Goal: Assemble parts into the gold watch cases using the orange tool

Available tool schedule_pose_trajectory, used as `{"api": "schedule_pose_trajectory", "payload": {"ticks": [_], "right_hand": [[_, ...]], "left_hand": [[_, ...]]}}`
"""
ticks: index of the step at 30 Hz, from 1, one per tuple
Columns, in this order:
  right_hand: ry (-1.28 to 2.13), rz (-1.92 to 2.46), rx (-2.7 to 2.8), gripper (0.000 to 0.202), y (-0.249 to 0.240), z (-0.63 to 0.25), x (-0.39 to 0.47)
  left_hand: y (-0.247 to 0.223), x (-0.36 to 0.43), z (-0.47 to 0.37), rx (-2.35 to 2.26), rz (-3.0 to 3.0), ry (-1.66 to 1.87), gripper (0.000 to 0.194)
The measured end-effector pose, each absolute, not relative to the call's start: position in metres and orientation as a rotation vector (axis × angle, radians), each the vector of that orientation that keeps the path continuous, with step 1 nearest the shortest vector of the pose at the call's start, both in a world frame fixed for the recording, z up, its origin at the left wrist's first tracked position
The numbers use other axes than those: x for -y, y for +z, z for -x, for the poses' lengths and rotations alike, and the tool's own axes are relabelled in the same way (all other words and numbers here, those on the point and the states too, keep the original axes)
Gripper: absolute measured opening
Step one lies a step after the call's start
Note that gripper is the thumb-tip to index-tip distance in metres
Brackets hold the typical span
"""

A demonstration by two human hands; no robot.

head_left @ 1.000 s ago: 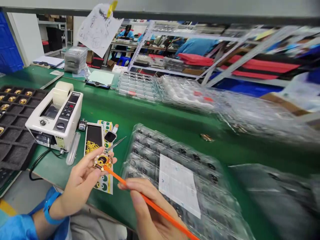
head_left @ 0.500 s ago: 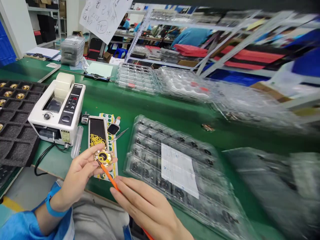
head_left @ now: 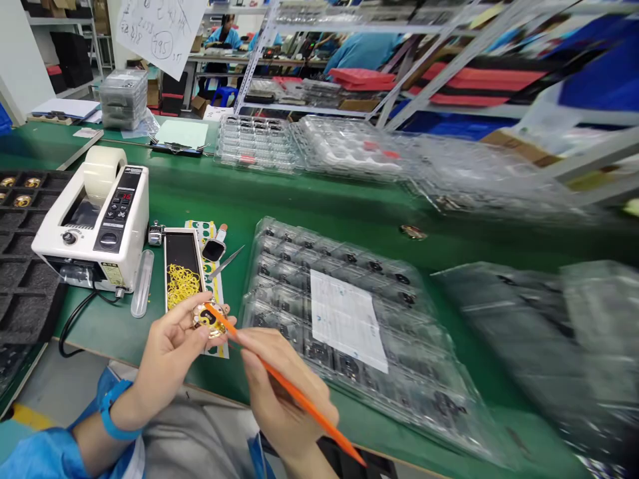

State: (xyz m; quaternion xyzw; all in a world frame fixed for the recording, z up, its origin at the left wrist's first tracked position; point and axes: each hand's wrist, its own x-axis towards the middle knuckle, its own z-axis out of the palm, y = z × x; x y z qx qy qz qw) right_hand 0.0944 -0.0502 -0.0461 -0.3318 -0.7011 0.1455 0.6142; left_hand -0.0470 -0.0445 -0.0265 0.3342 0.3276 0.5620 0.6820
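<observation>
My left hand (head_left: 167,349) pinches a round gold watch case (head_left: 215,327) by its edge between thumb and fingers, with a dark shape visible in its middle. My right hand (head_left: 287,392) grips a long, thin orange stick-like tool (head_left: 319,418), whose tip reaches the upper part of the case. Its other end points down to the right. Just beyond my left hand lies a narrow white-edged tray (head_left: 180,249) holding a pile of thin yellow rings (head_left: 182,285). Beside it are a smartwatch (head_left: 213,250) and pointed metal tweezers (head_left: 228,261), on or next to a patterned strip (head_left: 218,346).
A white tape dispenser (head_left: 94,223) stands left, beside a black foam tray (head_left: 30,286) with gold parts. Right of my hands lies a clear plastic tray (head_left: 424,372) of dark parts with a paper sheet (head_left: 347,319). More clear trays (head_left: 344,143) line the back. People sit beyond the shelving.
The orange tool's tip has moved from the case's lower left to its upper part. My right hand has turned, exposing more of the tool. The whole view has shifted slightly.
</observation>
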Motion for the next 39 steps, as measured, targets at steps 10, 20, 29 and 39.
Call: {"api": "schedule_pose_trajectory", "payload": {"ticks": [10,20,29,39], "right_hand": [[-0.227,0.652,2.149,0.023,-0.054,-0.114,0.050],[0.285,0.921,1.386,0.034,-0.046,-0.140,0.074],[0.158,1.079,1.711,0.017,-0.042,-0.122,0.082],[0.056,1.201,1.591,0.013,-0.045,-0.109,0.061]], "left_hand": [[-0.030,0.041,0.046,-0.854,-0.780,1.211,0.035],[-0.024,0.031,0.032,-0.987,-0.887,1.121,0.022],[-0.027,0.039,0.017,-1.081,-1.144,1.227,0.007],[-0.031,0.050,0.019,-1.089,-1.544,1.214,0.038]]}}
